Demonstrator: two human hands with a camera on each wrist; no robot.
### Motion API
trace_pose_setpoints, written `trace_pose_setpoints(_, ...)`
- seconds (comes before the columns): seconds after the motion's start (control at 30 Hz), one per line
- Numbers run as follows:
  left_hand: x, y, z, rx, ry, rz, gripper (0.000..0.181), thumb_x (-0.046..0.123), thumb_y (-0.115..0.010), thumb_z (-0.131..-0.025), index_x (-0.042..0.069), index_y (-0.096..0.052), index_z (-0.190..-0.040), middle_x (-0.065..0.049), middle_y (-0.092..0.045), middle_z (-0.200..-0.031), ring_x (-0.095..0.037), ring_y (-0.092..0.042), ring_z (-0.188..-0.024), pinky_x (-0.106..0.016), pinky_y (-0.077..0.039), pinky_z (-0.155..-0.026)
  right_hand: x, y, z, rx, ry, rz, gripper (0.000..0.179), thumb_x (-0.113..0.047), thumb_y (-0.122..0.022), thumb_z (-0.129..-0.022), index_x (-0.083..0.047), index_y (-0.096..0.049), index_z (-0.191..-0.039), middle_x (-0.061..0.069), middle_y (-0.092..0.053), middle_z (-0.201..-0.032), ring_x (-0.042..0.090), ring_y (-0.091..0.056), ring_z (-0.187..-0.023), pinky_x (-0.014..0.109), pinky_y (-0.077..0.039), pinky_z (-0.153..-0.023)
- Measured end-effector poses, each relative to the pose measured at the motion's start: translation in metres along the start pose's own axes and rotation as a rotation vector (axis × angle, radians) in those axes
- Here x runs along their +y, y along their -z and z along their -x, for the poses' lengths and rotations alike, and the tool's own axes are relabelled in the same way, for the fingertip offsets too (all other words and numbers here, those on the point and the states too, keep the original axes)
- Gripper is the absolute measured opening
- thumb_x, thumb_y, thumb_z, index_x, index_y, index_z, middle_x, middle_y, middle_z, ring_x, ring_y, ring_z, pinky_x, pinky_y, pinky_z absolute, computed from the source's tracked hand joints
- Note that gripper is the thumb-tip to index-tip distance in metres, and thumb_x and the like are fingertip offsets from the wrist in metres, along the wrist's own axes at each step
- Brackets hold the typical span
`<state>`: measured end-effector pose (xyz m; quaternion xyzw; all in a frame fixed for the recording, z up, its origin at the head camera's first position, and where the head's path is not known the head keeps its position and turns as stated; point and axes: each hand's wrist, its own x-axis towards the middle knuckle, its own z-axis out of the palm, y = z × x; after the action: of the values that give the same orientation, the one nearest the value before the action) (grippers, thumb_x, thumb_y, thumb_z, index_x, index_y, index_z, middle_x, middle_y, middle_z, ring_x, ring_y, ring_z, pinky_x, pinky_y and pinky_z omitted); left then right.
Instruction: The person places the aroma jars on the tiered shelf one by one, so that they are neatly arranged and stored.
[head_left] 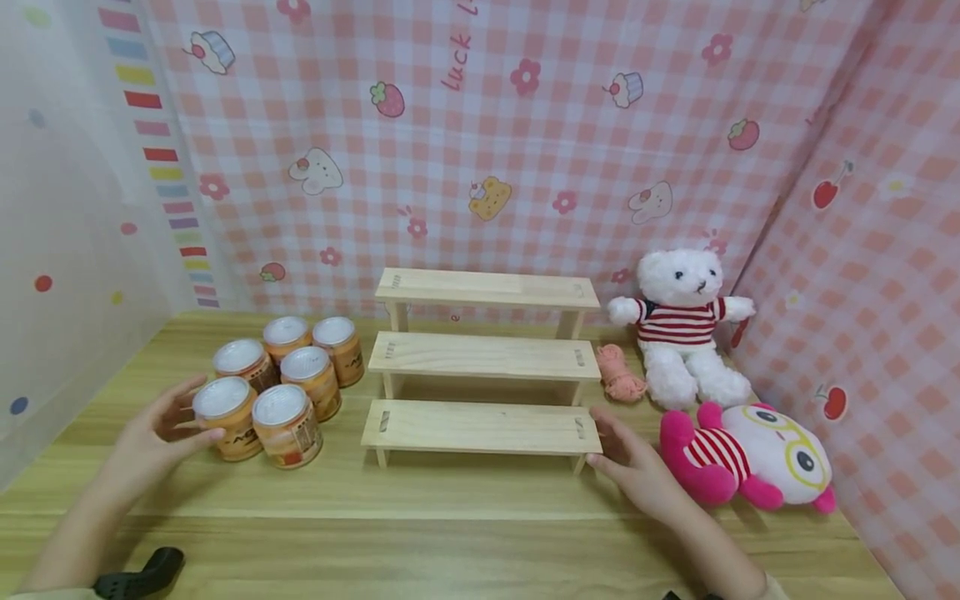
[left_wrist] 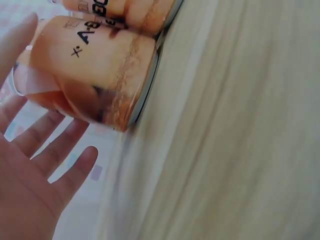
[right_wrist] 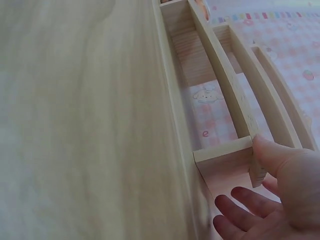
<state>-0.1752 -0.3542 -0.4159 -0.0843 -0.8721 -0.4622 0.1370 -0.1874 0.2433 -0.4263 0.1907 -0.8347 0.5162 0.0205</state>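
Several orange tins with pale silvery lids stand grouped at the left of the table. My left hand point(head_left: 153, 437) is around the left side of the front-left tin point(head_left: 238, 429), thumb at its front and fingers spread behind. In the left wrist view the fingers point(left_wrist: 42, 142) look fairly straight beside the printed tin point(left_wrist: 85, 65). A three-step wooden display stand point(head_left: 480, 427) occupies the middle. My right hand point(head_left: 637, 471) grips the right end of its lowest board, with the thumb point(right_wrist: 272, 155) on the front edge and the other fingers loosely bent below.
Beside the stand's right end lies a pink yarn skein point(head_left: 621, 375). A white teddy bear point(head_left: 681, 325) in a striped sweater sits behind it. To the right of my right hand lies a pink plush toy point(head_left: 750, 458) with yellow glasses. A checked curtain point(head_left: 480, 125) hangs behind the table point(head_left: 450, 542).
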Motion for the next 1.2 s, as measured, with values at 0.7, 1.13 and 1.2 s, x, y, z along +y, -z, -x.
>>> trace_pose_setpoints(0.7, -0.004, -0.016, -0.002, 0.058, -0.018, 0.091, 0.078, -0.002, -0.073, -0.082, 0.007, -0.033, -0.149, 0.028, -0.048, -0.116, 0.009, -0.049, -0.1, -0.008, -0.044, -0.078, 0.002, -0.006, 0.002, 0.014, -0.032, -0.094, 0.06, 0.0, -0.062, -0.091, 0.003, -0.033, -0.144, 0.029, -0.054, -0.126, 0.036, -0.052, -0.115, 0.024, -0.046, -0.089)
trace_pose_setpoints(1.13, 0.007, -0.016, 0.002, 0.093, -0.001, 0.03, 0.074, 0.006, -0.075, -0.083, 0.013, -0.038, -0.147, 0.024, -0.05, -0.112, 0.007, -0.049, -0.098, -0.008, -0.042, -0.076, 0.002, -0.006, 0.003, 0.016, -0.029, -0.086, 0.06, 0.0, -0.062, -0.091, 0.003, -0.033, -0.144, 0.029, -0.056, -0.124, 0.035, -0.053, -0.114, 0.026, -0.047, -0.087)
trace_pose_setpoints(1.2, 0.009, -0.016, 0.001, 0.098, -0.005, 0.039, 0.075, 0.006, -0.075, -0.083, 0.013, -0.038, -0.147, 0.023, -0.05, -0.113, 0.006, -0.05, -0.099, -0.008, -0.043, -0.076, 0.002, -0.006, 0.003, 0.014, -0.025, -0.088, 0.06, 0.0, -0.062, -0.091, 0.003, -0.033, -0.144, 0.029, -0.056, -0.124, 0.034, -0.054, -0.113, 0.025, -0.048, -0.087)
